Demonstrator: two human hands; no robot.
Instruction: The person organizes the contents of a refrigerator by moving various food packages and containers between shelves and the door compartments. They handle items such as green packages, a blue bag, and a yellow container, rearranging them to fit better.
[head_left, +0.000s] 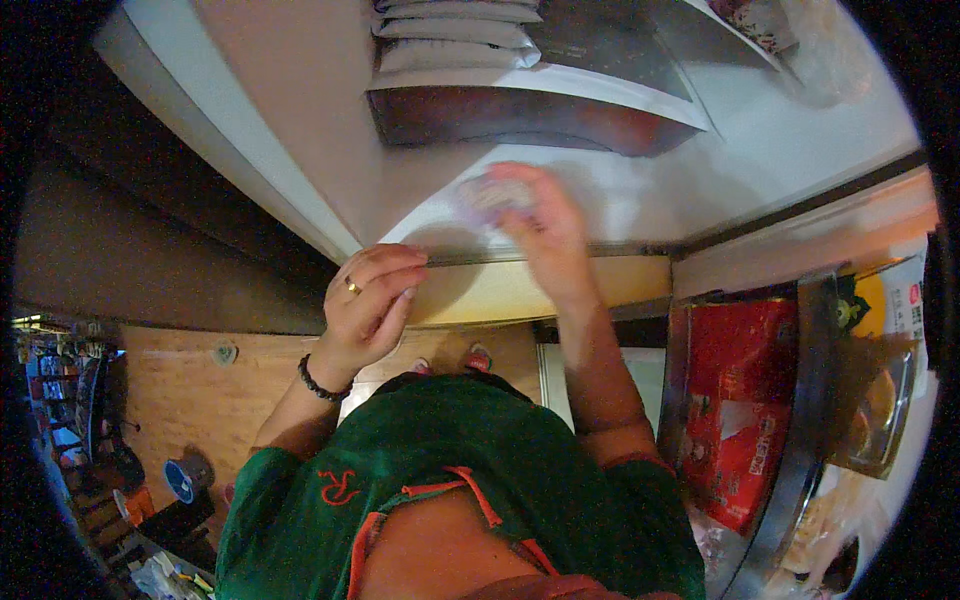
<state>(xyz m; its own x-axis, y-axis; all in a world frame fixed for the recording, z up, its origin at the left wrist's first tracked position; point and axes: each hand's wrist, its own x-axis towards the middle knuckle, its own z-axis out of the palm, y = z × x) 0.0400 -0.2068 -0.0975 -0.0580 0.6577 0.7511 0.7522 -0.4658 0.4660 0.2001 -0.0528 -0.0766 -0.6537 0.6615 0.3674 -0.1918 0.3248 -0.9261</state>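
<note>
My right hand (555, 235), blurred by motion, grips a small pale purple-and-white packet (487, 200) above the front part of the white shelf (640, 200). The packet's details are too smeared to make out. Lower and to the left, near the front edge of the shelf, is my left hand (372, 300), with a ring on one finger and a dark bead bracelet at the wrist. Its fingers are loosely bent, the thumb is apart from them, and nothing shows between them. Farther back, a stack of whitish pouches (455, 40) lies on a dark flat box (530, 115).
A side wall (290, 90) borders the shelf on the left. To the right, a door rack holds red packages (740, 400) and a clear-lidded tray (880, 430). A clear plastic bag (825, 55) lies at the far right. A blue round object (188, 480) is on the wooden floor.
</note>
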